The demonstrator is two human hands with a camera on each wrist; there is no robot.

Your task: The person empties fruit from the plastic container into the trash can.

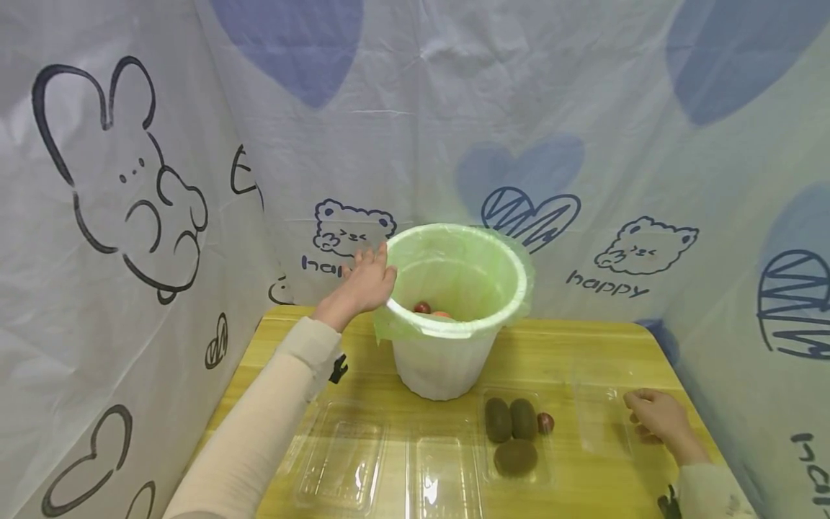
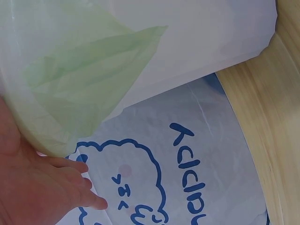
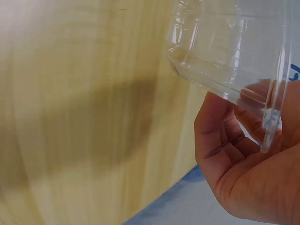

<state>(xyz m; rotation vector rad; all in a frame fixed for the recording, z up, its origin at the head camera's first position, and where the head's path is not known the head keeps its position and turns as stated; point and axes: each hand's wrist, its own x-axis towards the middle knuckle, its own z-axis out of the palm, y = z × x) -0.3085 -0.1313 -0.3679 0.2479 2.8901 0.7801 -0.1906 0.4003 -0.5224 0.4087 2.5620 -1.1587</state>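
My left hand (image 1: 371, 280) rests at the left rim of a white bucket (image 1: 441, 364), its fingers extended. A pale green bag (image 2: 93, 79) lines the bucket and folds over the rim. Inside lie a dark red round fruit (image 1: 422, 308) and part of an orange-red one (image 1: 443, 315), mostly hidden by the front wall. My right hand (image 1: 661, 418) pinches the edge of a clear plastic container (image 3: 220, 47) at the table's right side. In the right wrist view this container is tilted, with a shadow on the wood below.
Two clear trays (image 1: 344, 454) (image 1: 446, 468) lie at the table's front. Right of them, another clear tray (image 1: 545, 472) bears several brown kiwifruit (image 1: 516, 458) and a small dark red fruit (image 1: 545, 423). Printed sheets (image 1: 415, 144) wall in the wooden table (image 1: 564, 346).
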